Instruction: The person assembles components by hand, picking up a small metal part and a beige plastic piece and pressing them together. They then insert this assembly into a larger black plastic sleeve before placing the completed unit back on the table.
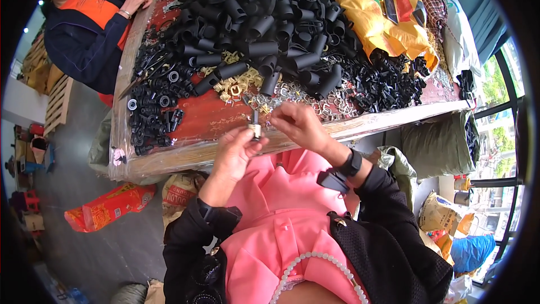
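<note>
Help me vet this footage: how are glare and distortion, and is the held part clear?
Head view: windows at right partly washed out; head view: their dark frame bows, picture corners black; head view: small part in left hand too small for fine detail.

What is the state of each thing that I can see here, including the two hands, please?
Left hand: closed on a small part.
Small part: held above the table's near edge.
Right hand: fingers bent; whether it holds something, I cannot tell.
Watch: strapped on the right wrist.
Black tubes: heaped loosely.
Table: partly covered with parts.
Yellow sack: lying on the table, creased.
Red bag: lying on the floor.
</note>
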Demonstrator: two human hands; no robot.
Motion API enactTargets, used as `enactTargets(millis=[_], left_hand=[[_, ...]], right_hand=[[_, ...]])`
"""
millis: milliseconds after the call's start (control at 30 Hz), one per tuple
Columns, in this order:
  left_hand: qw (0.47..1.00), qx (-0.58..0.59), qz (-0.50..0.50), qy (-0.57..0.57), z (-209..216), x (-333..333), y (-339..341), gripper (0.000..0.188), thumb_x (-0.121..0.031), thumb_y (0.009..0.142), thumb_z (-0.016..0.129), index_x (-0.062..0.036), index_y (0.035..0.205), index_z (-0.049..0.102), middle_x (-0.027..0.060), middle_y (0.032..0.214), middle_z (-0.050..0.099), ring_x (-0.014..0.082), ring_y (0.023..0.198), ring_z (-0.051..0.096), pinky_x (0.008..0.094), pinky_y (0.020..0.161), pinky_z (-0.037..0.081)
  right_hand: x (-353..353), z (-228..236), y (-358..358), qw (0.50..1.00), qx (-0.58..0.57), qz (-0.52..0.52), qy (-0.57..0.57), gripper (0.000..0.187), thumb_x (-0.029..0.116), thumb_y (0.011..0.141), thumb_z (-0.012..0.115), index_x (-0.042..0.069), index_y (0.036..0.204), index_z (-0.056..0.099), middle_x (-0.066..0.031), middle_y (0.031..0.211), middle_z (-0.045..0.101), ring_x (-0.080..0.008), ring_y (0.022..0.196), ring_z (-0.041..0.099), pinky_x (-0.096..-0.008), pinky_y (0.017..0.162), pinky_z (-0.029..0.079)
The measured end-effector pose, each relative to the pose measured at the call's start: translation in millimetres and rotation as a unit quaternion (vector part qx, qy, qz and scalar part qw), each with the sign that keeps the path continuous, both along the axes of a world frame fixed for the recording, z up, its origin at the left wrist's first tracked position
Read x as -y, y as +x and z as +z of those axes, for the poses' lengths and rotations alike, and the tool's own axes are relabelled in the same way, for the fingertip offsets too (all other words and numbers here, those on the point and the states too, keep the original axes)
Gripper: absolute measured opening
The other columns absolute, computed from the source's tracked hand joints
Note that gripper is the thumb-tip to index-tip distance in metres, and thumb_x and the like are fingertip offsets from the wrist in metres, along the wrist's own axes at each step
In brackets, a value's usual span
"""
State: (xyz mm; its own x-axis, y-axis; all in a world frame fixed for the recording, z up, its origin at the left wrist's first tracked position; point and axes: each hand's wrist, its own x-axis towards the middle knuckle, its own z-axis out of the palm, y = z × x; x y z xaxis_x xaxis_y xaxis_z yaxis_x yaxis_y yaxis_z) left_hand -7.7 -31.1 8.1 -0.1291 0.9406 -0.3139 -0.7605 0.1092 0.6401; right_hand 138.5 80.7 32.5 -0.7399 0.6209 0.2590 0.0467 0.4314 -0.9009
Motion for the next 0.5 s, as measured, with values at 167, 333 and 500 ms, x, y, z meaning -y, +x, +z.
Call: enactTargets(millis=[167,333,500], left_hand=[[0.993,-0.002,0.111,-0.024,2.3,5.0,-18.2,0.016,-0.01,0.078,0.054,-0.0006,0.09,0.056,0.0114,0.082,0.06,0.0201,0.073,0.06,0.0216,0.06,0.05],[0.992,0.007,0.126,-0.032,-1.6,10.9,-24.0,0.016,-0.01,0.078,0.054,-0.0009,0.091,0.055,0.0109,0.082,0.06,0.0202,0.074,0.06,0.022,0.06,0.05],[0.991,0.01,0.131,-0.036,-3.7,11.4,-25.7,0.016,-0.01,0.078,0.054,-0.0016,0.092,0.055,0.0101,0.083,0.06,0.0196,0.074,0.06,0.0223,0.061,0.05]], right_hand=[[-16.5,-8.5,-60.6,0.912,0.162,-0.028,0.375,0.01,0.014,0.069,0.059,0.006,0.073,0.055,-0.0063,0.07,0.053,-0.0199,0.067,0.053,-0.0276,0.058,0.041],[-23.3,-34.3,-88.7,0.813,0.319,-0.028,0.485,0.012,0.019,0.068,0.055,0.008,0.071,0.056,-0.0071,0.076,0.054,-0.0238,0.078,0.053,-0.0322,0.067,0.041],[-29.8,-25.9,-79.7,0.85,0.286,-0.017,0.442,0.016,0.017,0.066,0.06,0.006,0.078,0.059,-0.0079,0.077,0.057,-0.0186,0.075,0.055,-0.0299,0.067,0.042]])
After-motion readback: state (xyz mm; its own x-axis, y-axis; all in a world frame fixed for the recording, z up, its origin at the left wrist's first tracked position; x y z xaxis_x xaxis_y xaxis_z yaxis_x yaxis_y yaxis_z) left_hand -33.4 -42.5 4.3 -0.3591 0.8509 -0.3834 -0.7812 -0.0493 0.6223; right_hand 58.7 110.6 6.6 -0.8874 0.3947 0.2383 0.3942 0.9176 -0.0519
